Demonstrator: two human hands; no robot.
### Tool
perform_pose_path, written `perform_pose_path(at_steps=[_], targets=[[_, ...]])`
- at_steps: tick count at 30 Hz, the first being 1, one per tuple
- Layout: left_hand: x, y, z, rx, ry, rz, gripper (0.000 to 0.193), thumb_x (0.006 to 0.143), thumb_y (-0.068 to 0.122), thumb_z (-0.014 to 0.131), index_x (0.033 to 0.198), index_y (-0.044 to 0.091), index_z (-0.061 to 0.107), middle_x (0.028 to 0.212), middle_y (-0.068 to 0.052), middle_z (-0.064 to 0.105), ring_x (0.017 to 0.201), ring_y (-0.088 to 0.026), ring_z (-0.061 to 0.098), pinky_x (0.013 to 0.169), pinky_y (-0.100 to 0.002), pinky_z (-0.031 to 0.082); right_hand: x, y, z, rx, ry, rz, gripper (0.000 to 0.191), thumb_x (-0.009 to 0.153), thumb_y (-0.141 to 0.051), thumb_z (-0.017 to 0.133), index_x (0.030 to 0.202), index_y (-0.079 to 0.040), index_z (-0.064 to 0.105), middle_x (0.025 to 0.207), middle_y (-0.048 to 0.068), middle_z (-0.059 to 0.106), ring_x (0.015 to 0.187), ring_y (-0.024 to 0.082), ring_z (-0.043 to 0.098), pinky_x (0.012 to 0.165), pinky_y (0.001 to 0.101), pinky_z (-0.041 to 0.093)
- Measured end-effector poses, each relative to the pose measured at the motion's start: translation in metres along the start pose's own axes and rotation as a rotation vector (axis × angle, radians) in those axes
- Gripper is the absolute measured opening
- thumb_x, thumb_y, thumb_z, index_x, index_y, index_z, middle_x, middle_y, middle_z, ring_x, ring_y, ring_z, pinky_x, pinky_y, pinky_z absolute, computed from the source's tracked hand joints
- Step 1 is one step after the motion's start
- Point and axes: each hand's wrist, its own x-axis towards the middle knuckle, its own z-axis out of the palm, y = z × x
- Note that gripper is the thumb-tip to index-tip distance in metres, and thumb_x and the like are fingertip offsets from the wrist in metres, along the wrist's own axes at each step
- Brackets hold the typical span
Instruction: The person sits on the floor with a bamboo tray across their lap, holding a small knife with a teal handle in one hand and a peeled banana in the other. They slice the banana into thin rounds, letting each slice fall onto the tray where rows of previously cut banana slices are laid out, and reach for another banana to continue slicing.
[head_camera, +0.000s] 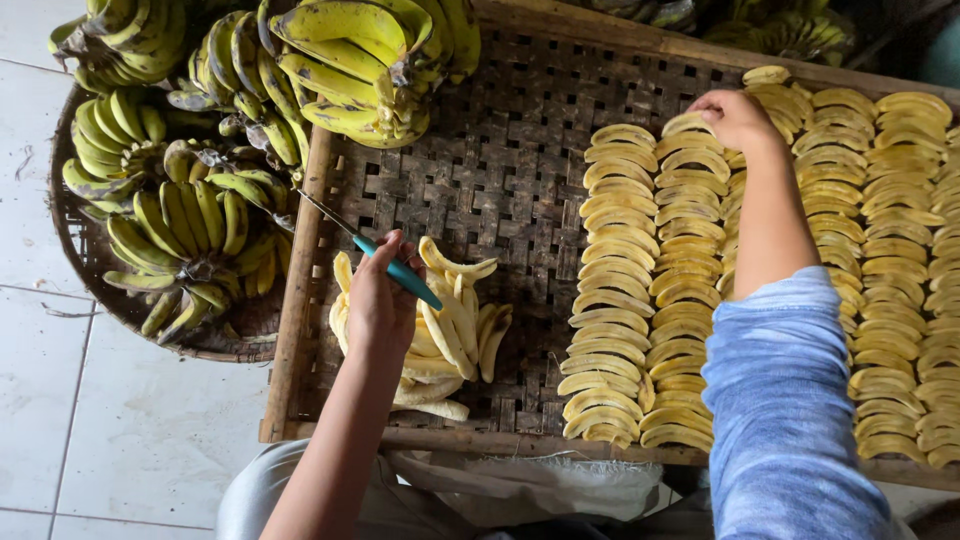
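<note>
A peeled banana slice (688, 124) is being set at the top of a row on the woven tray (500, 170) by the right hand (735, 118), fingers curled on it. A teal-handled knife (385, 262) is gripped in the closed left hand (380, 300), resting on the pile of peeled bananas (455, 325). Another piece would likely be needed next, placed just beside the last

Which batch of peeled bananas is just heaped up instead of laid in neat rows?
The loose pile of peeled bananas under the left hand, which holds a teal-handled knife; the rest lie in tidy overlapping columns.
</note>
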Motion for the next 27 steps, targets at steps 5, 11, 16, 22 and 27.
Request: perform_pose_path(at_steps=[5, 11, 16, 22, 27], targets=[[0.001, 0.006, -0.008, 0.005, 0.005, -0.005, 0.010, 0.098, 0.013, 0.062, 0.105, 0.006, 0.059, 0.085, -0.005, 0.061, 0.074, -0.016, 0.060, 0.068, -0.030, 0.051, 0.006, 0.001, 0.018, 0.090, 0.072, -0.251, 0.014, 0.104, -0.005, 0.067, 0.113, -0.008, 0.076, 0.098, 0.006, 0.074, 0.088, 0.017, 0.064, 0.081, 0.0361, 0.052], [-0.008, 0.014, -0.034, 0.012, 0.004, 0.000, 0.011, 0.099, 0.012, 0.062, 0.107, 0.004, 0.059, 0.089, -0.006, 0.061, 0.077, -0.016, 0.058, 0.070, -0.030, 0.051, -0.019, 0.002, 0.045, 0.093, 0.283, -0.185, 0.025, 0.084, -0.004, 0.087, 0.106, -0.007, 0.076, 0.108, 0.007, 0.074, 0.099, 0.017, 0.066, 0.084, 0.0372, 0.052], [-0.008, 0.025, -0.033, -0.003, 0.004, -0.006, 0.011, 0.099, 0.012, 0.061, 0.107, 0.005, 0.059, 0.090, -0.006, 0.061, 0.078, -0.017, 0.058, 0.071, -0.030, 0.051, -0.012, 0.006, 0.058, 0.096, 0.383, -0.156, 0.025, 0.087, -0.016, 0.090, 0.106, -0.010, 0.075, 0.105, 0.006, 0.076, 0.096, 0.018, 0.071, 0.084, 0.0367, 0.057], [-0.011, 0.018, -0.041, 0.003, 0.021, -0.018, 0.012, 0.098, 0.014, 0.063, 0.107, 0.007, 0.059, 0.089, -0.005, 0.061, 0.077, -0.016, 0.060, 0.072, -0.030, 0.052, -0.025, 0.016, 0.082, -0.171, 0.638, -0.114, 0.027, 0.082, -0.019, 0.093, 0.101, -0.013, 0.074, 0.106, 0.007, 0.073, 0.107, 0.030, 0.065, 0.090, 0.0487, 0.049], [-0.019, 0.046, -0.061, 0.009, 0.011, -0.024, 0.012, 0.098, 0.015, 0.063, 0.107, 0.008, 0.059, 0.088, -0.005, 0.063, 0.076, -0.015, 0.061, 0.071, -0.030, 0.052, -0.050, -0.059, 0.115, -0.130, 0.808, -0.211, 0.038, 0.087, -0.014, 0.089, 0.115, -0.011, 0.065, 0.118, 0.008, 0.065, 0.112, 0.027, 0.061, 0.104, 0.0459, 0.050]])
